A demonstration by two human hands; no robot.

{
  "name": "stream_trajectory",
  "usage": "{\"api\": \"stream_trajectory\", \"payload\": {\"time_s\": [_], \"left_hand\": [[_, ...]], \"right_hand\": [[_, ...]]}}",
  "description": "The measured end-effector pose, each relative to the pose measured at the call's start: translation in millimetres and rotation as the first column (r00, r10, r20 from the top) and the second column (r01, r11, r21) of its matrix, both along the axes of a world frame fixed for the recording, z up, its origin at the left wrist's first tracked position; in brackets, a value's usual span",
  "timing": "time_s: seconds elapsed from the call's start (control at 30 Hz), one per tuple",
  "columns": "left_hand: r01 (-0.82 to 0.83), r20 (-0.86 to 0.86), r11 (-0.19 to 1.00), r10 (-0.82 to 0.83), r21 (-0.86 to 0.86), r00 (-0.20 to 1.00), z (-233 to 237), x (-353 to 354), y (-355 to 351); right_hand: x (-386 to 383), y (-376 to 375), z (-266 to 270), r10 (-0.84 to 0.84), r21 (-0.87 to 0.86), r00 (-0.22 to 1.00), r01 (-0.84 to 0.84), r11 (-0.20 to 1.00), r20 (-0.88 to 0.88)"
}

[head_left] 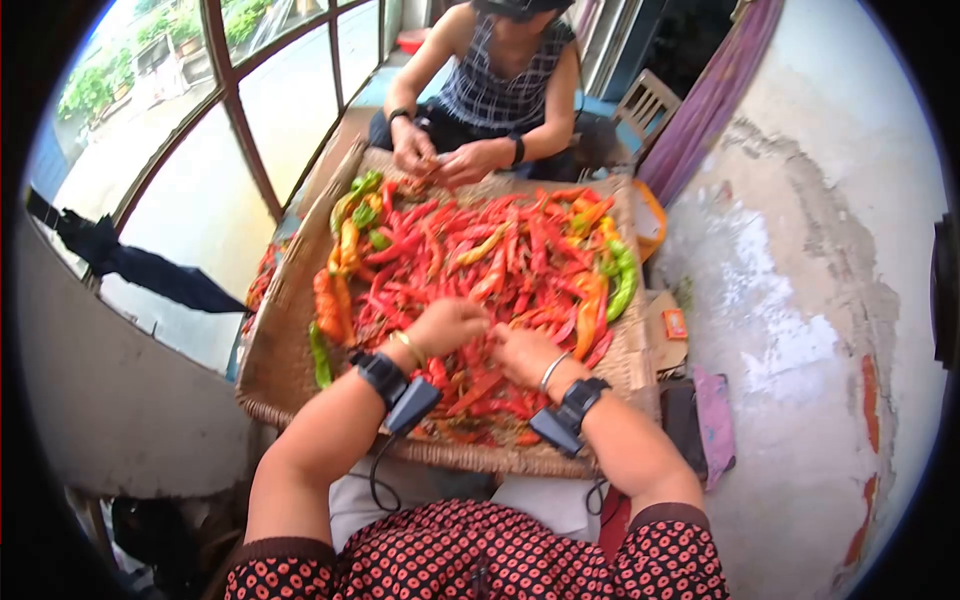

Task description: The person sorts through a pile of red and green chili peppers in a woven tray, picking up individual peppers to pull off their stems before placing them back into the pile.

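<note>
A wide woven tray holds a heap of red peppers, with orange, yellow and green ones along its sides. Over the near middle of the heap, my left hand has its fingers bent together, and what they hold is too small to make out. Close by on the right, my right hand has its fingers drawn in towards the left one. They are blurred, and anything between them is hidden. A long green pepper lies at the tray's right side, another green one at its left.
Across the tray sits a person, both hands together at its far edge. Windows and a folded dark umbrella are on the left. On the right are a purple curtain, a wooden chair and a worn wall.
</note>
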State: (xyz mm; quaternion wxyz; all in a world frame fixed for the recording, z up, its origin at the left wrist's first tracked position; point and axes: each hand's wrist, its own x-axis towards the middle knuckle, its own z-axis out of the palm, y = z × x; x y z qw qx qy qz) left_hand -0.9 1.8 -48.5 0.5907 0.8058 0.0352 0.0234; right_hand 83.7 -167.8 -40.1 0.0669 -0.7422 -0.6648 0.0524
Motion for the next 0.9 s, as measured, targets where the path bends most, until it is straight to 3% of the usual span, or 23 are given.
{"api": "stream_trajectory", "payload": {"time_s": [0.03,0.13,0.23,0.27,0.3,0.33,0.37,0.4,0.47,0.5,0.67,0.73,0.9], "left_hand": [[0.039,0.077,0.996,-0.045,0.082,0.996,4.8,-0.2,-6.6],[0.032,-0.002,0.994,-0.032,0.106,0.999,17.3,-4.6,-14.0],[-0.043,0.021,0.998,0.042,0.051,0.999,26.6,-9.4,-13.4],[-0.07,0.026,0.995,0.069,0.064,0.997,29.9,-9.6,-12.0],[-0.011,-0.055,0.996,0.006,-0.092,0.998,27.4,-8.1,-9.3],[-0.011,-0.043,0.995,0.007,-0.098,0.999,27.1,-8.2,-8.8],[-0.022,-0.092,0.95,-0.007,-0.312,0.996,27.7,-9.4,-9.7],[-0.04,-0.137,0.861,-0.035,-0.508,0.99,27.5,-10.2,-11.2],[0.031,-0.036,0.901,-0.051,-0.433,0.998,26.9,-8.8,-15.0],[0.047,-0.013,0.888,-0.06,-0.457,0.998,26.7,-9.0,-18.2],[0.053,0.04,0.788,-0.036,-0.613,0.999,25.3,-10.4,-20.6],[0.116,-0.035,0.719,-0.192,-0.686,0.981,39.0,-17.2,-14.2],[0.071,-0.079,0.745,-0.164,-0.663,0.983,34.9,-13.7,-23.3]], "right_hand": [[-1.6,-1.5,5.4,0.001,-0.006,1.0,-0.001,1.0,-0.013],[-0.8,-1.8,14.9,-0.012,-0.049,0.998,0.009,0.999,-0.059],[0.0,-6.4,29.6,0.005,0.004,0.943,-0.004,1.0,-0.333],[-1.6,-7.9,36.2,0.003,0.0,0.946,-0.003,1.0,-0.323],[-4.6,-9.5,42.6,-0.079,-0.001,0.81,0.096,0.995,-0.582],[-6.1,-10.8,45.6,-0.139,-0.03,0.597,0.19,0.981,-0.79],[-6.7,-12.5,44.3,-0.223,-0.141,0.297,0.273,0.952,-0.928],[-5.3,-12.9,45.2,-0.226,-0.142,0.306,0.274,0.951,-0.925],[-2.1,-11.5,47.8,-0.259,-0.174,0.159,0.415,0.893,-0.953],[-5.3,-10.3,44.5,-0.24,-0.147,0.147,0.466,0.872,-0.96],[-12.6,-6.7,41.1,-0.254,-0.213,0.021,0.48,0.851,-0.967],[-13.9,-5.0,38.3,-0.175,-0.2,-0.098,0.553,0.809,-0.98],[-13.9,-4.3,29.4,-0.163,-0.264,-0.226,0.555,0.789,-0.961]]}}
